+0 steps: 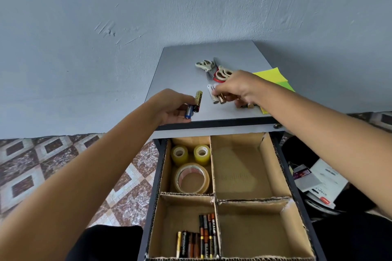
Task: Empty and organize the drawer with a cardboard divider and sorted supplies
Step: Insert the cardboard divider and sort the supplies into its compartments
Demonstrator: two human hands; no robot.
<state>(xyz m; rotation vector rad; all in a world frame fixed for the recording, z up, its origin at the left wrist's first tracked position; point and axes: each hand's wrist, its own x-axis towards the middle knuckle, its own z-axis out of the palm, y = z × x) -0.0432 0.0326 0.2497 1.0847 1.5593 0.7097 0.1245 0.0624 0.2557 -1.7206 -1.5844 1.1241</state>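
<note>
Judging from the cardboard divider [213, 167], sorting is half done: tape rolls [192, 178] and sorted batteries [203, 237] are stored, loose batteries [198, 99] are gripped by the left hand [171, 106], others pinched by the right hand [239, 87] on the bench [180, 70], scissors [204, 65] unsorted.

Soft, diffuse light fills the scene evenly, bright and flat. Only faint shadows fall on the table [180, 74]. Wide-angle distortion stretches the forearms [84, 176] toward the lower corners. The right hand [239, 88] looks slightly soft.
</note>
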